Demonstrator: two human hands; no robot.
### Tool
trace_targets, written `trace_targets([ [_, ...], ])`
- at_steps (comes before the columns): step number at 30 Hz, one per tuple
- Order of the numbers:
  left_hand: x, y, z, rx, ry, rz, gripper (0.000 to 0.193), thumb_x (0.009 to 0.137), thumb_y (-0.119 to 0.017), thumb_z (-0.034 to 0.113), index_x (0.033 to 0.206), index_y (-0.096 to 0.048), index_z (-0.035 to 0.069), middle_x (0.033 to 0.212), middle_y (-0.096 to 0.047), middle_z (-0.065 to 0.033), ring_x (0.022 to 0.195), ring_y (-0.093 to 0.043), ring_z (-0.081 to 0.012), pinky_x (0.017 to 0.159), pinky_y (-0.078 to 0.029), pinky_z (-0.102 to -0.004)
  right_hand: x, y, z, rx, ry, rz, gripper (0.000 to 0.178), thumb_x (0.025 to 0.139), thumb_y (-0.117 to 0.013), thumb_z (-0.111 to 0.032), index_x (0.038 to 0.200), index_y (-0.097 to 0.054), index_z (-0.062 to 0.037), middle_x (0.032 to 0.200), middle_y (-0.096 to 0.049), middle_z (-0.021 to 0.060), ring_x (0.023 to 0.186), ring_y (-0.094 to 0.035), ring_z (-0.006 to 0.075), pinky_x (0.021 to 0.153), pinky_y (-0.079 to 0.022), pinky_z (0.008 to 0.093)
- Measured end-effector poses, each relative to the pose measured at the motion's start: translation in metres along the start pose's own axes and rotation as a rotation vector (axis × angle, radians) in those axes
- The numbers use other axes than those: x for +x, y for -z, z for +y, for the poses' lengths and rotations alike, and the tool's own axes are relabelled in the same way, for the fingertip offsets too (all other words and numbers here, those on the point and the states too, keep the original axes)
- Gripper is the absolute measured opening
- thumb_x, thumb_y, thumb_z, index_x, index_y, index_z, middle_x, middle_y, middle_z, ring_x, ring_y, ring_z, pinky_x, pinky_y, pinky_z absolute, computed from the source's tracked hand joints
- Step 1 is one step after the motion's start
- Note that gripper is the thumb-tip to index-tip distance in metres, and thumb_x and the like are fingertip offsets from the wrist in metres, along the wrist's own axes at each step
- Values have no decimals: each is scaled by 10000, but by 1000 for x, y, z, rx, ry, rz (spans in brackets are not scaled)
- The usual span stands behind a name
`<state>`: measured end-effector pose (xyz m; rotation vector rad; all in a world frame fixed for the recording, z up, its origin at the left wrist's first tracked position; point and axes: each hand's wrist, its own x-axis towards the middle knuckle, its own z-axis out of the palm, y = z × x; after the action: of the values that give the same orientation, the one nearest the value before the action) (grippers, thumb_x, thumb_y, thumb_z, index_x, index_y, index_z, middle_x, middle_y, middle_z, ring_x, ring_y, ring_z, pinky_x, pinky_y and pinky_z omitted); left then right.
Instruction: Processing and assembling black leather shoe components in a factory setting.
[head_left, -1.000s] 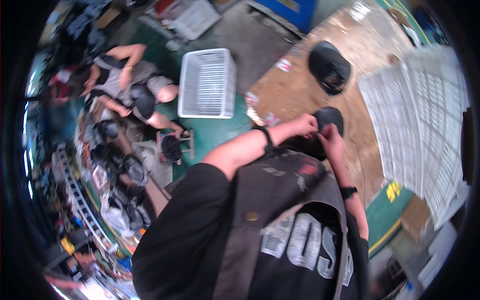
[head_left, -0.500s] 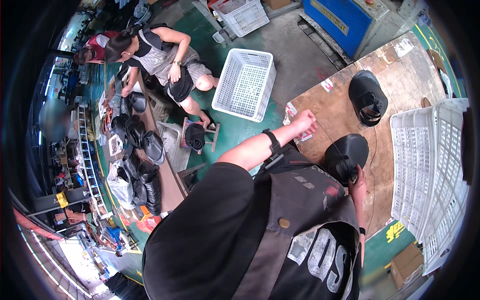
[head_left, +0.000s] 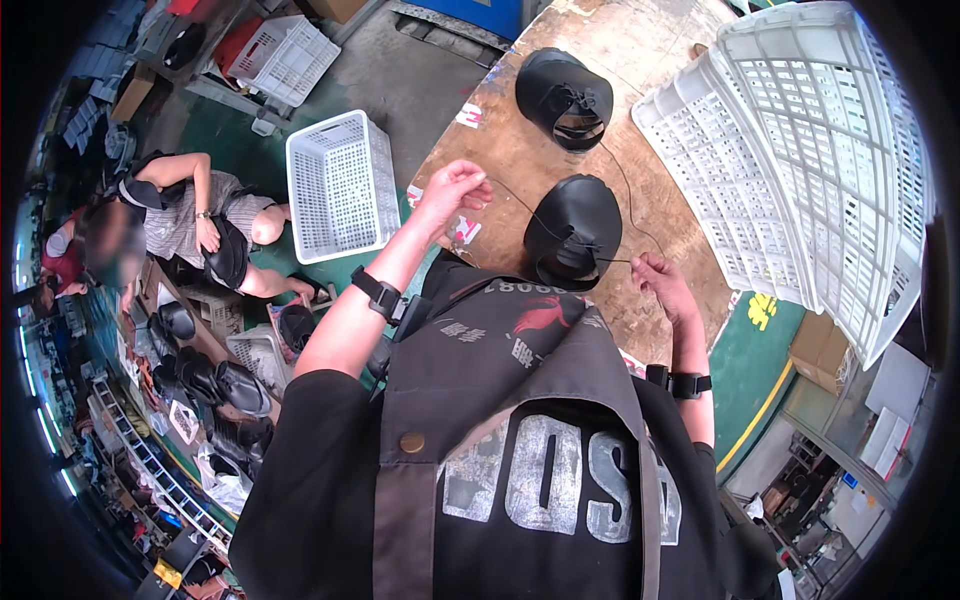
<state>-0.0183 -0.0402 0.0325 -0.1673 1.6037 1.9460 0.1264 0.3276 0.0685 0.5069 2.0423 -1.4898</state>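
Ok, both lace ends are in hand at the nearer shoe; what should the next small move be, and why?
I'd probably ease the left hand and right hand gently apart to snug the lace: each pinches a strand, and the strands run to opposite sides from the nearer black shoe.
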Motion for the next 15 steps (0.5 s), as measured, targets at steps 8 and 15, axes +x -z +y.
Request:
trace_targets([
  [8, 1, -78, 51, 139, -189, -380, 165, 880, -556, 201, 935, -548, 46, 829, -651, -76, 745, -620, -121, 644, -479, -235, 7, -20, -47, 891, 407, -294, 428, 882, -556, -253, 1195, -495, 33, 1233, -519, 178, 1170, -480, 227, 996, -361, 311],
  [15, 9, -127, 59, 197, -257, -452, 122, 888, -545, 167, 910, -546, 46, 791, -649, -57, 697, -616, -106, 576, -455, -223, 37, -64, -62, 560, 431, 7, 350, 858, -577, -65, 1203, -525, -45, 1125, -597, 73, 1034, -560, 144, 863, -439, 263],
])
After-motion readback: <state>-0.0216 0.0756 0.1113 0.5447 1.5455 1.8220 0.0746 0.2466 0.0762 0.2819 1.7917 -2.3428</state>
